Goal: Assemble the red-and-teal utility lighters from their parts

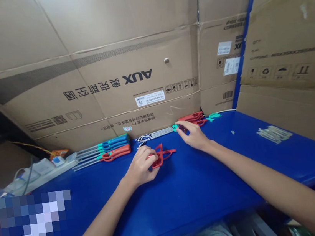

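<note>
My left hand (144, 165) is closed around a red plastic lighter handle shell (160, 159), held just over the blue table. The shell's open frame sticks out to the right of my fingers. Farther back, my right hand (194, 136) has thumb and forefinger pinched at a small green plastic part (175, 127), beside the ends of several thin metal rods (159, 133). Whether that part is joined to a rod, I cannot tell. Just behind my right hand lie red handle shells (193, 117), partly covered by it.
Finished-looking long lighters with blue handles (115, 142) and red handles (117, 153) lie at the left, near a white power strip (53, 172). Green pieces (214, 116) sit at the back right. Pale slim parts (274, 134) lie farther right. Cardboard walls (138, 58) enclose the table (201, 189).
</note>
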`<state>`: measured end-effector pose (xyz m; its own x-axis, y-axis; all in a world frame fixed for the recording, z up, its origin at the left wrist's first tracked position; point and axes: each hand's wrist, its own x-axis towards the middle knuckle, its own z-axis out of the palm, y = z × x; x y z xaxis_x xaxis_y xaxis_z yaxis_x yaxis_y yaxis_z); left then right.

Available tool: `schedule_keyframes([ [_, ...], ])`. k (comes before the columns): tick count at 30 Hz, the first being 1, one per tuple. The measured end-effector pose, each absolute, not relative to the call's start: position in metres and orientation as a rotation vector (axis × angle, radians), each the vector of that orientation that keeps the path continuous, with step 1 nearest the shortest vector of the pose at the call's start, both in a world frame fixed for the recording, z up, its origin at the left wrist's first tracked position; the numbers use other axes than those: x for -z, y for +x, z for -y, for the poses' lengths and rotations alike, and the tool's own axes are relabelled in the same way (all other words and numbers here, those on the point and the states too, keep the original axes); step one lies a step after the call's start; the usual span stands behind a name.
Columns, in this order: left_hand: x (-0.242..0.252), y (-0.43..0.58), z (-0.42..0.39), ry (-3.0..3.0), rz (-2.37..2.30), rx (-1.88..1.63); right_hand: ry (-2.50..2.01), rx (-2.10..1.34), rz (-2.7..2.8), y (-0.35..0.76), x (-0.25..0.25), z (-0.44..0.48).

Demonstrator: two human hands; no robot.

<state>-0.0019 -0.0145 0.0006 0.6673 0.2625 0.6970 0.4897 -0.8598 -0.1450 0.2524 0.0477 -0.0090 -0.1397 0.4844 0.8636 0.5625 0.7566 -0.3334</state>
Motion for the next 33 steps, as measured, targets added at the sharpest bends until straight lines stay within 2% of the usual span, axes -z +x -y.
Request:
schedule_keyframes([
  [14,-0.002,0.001,0.017,-2.467,0.610,1.018,-0.814,0.058,1.791,0.251,0.009,-0.045],
  [23,0.001,0.000,0.015,-2.416,0.618,0.877,-0.868,0.001,1.884,0.252,0.008,-0.043],
  [30,-0.003,0.026,0.049,-2.634,0.633,0.416,-0.883,-0.058,1.923,0.252,0.009,-0.042],
  [33,0.002,0.034,0.058,-2.708,0.605,0.324,-0.888,-0.071,1.931,0.250,0.008,-0.041],
])
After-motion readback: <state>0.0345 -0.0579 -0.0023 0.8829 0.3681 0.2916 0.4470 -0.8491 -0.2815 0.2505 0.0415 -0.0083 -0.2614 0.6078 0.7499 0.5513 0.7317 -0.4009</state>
